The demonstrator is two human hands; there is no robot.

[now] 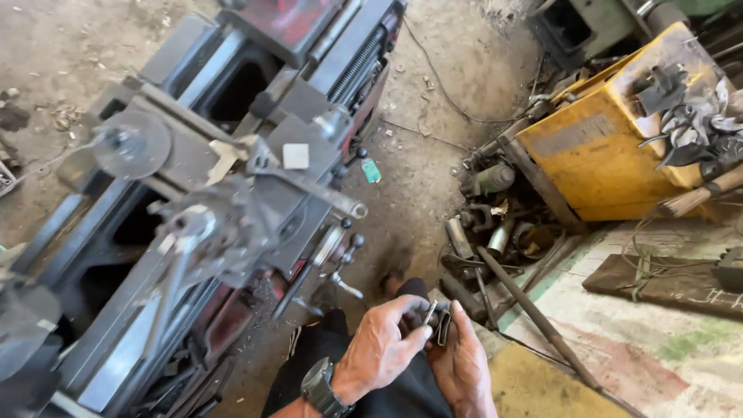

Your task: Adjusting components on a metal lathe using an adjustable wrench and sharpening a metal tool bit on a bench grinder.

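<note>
Looking down from the head cam here: both hands are low in the frame, right over my lap in dark trousers. The left hand (381,348), with a dark wristwatch (320,387) on it, has its fingers (414,338) curled and pinching a small metal part (436,319), thumb on top. The right hand (462,360) sits just beside it, touching the same part from the other side, fingers (458,319) pressed together along its edge. The part is dark, a bit shiny, and too small for me to tell what it is.

Up and left of the fingers is a big grimy lathe (209,193) with a round handwheel (133,143) and levers. Up and right of the fingers there's a heap of scrap metal parts (495,224) on the dirt floor (433,116), and beyond that a yellow metal box (611,147) with tools piled on top. A long dark rod (534,317) lies just right of the fingers, slanting down across a paint-stained slab (658,348).
</note>
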